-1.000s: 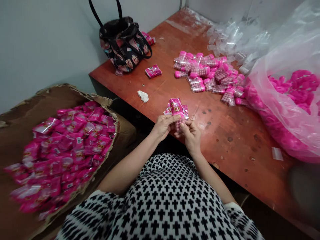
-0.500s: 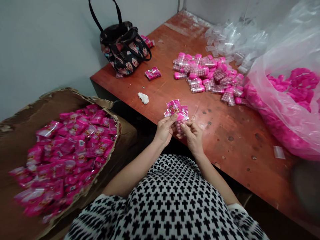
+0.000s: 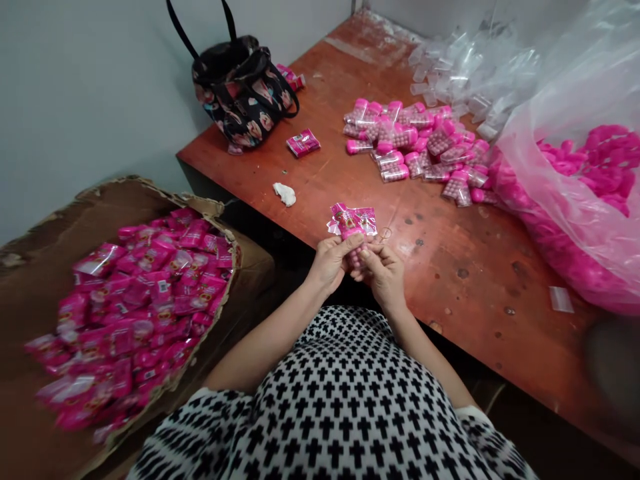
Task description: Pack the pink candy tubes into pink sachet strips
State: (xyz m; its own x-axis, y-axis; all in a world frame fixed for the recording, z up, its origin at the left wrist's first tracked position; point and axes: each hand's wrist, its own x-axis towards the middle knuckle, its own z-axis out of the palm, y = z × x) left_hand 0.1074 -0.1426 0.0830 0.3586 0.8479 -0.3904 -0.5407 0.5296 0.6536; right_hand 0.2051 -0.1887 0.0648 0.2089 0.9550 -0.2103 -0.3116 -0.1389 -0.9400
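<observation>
Both my hands meet at the near edge of the brown table (image 3: 465, 220). My left hand (image 3: 331, 261) pinches a pink printed wrapper (image 3: 353, 220) that sticks up above the fingers. My right hand (image 3: 384, 272) grips a small clear tube with a pink cap (image 3: 356, 252), its lower end inside the wrapper's opening. The fingers hide most of the tube.
A cardboard box (image 3: 107, 200) of wrapped pink packs sits at my left. On the table lie a heap of pink-capped tubes (image 3: 415, 143), a clear bag of pink caps (image 3: 575, 180), empty clear tubes (image 3: 460, 73), a floral handbag (image 3: 243, 93), one loose pack (image 3: 303, 143) and a white scrap (image 3: 285, 193).
The wrapper has sunk lower over the tube between my hands. The view has shifted slightly; nothing else on the table moved.
</observation>
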